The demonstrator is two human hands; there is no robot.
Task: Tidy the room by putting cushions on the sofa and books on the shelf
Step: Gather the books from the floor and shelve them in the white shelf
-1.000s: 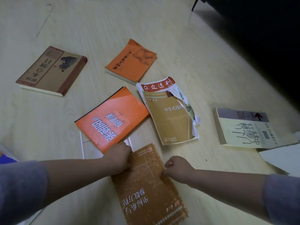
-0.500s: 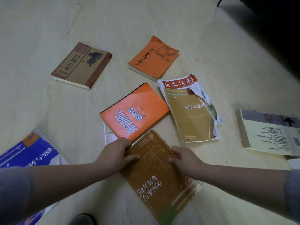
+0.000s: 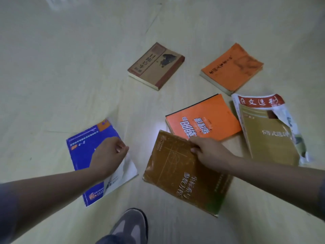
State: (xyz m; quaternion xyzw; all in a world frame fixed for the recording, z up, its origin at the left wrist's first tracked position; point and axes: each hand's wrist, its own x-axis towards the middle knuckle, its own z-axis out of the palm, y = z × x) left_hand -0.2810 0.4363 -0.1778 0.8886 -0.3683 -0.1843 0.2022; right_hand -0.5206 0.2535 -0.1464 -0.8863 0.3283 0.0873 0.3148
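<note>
Several books lie scattered on a pale wooden floor. My right hand grips the far edge of a brown book, which is lifted off the floor and tilted. My left hand hovers with curled fingers over a blue and white book lying flat at the left; whether it touches the cover I cannot tell. A bright orange book lies just beyond the brown one. Further off lie a tan old-style book and a darker orange book. An olive booklet rests on a red-headed magazine at the right.
My grey shoe stands on the floor at the bottom centre, below the two hands. Bare floor stretches to the left and far side.
My left hand let go of the brown book and moved left over the blue book. My right hand alone now holds the brown book, lifted. The view swung left.
</note>
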